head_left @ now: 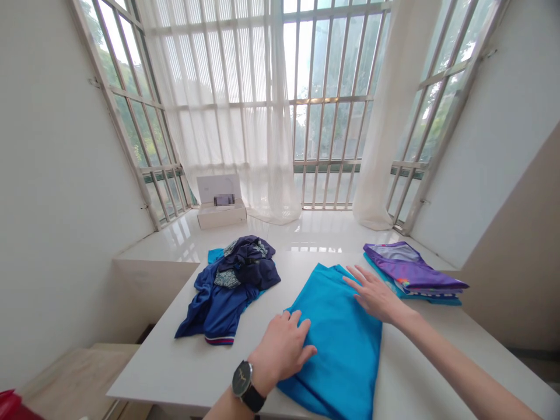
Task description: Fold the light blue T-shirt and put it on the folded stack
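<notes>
A bright blue garment [336,350], folded into a long panel, lies flat on the white table [157,373], its near end reaching the front edge. My left hand [284,344], with a black watch on the wrist, rests on the garment's left side, fingers apart and slightly bent. On its far right part lies my right hand [371,291], fingers spread over the cloth. Neither hand grips anything. To the right is a stack of folded clothes with a purple shirt [394,268] on top. A crumpled heap of dark blue clothes [236,280] sits at the left.
Behind the table, a white box [222,213] with a raised lid stands on the glossy window ledge [271,236]. Sheer white curtains [227,116] hang before barred windows. At the lower left is a red object [15,405], partly cut off.
</notes>
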Action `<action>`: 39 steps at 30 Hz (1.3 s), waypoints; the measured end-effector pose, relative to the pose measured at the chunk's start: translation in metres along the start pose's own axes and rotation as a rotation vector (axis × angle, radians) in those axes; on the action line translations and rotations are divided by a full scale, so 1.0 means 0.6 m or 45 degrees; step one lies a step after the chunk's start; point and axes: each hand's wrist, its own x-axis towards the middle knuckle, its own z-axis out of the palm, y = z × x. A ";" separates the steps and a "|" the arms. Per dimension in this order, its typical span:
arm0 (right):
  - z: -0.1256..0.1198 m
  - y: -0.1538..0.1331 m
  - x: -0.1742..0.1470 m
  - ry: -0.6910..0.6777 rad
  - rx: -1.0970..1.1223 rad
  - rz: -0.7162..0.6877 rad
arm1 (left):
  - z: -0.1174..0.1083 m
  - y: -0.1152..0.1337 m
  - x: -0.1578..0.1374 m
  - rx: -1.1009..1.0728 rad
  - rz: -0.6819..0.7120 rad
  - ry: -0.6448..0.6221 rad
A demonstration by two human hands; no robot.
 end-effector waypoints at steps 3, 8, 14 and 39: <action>0.020 -0.064 -0.002 0.031 -0.028 0.406 | -0.001 -0.017 0.019 -0.011 0.237 0.029; 0.090 -0.132 -0.041 -0.100 -0.064 0.685 | 0.030 -0.044 0.032 -0.117 0.313 -0.107; 0.106 -0.037 0.009 -0.144 0.025 0.393 | 0.049 -0.020 0.073 -0.225 0.182 -0.169; 0.028 -0.096 -0.016 -0.010 0.871 0.104 | 0.006 -0.059 0.088 -0.225 0.519 -0.122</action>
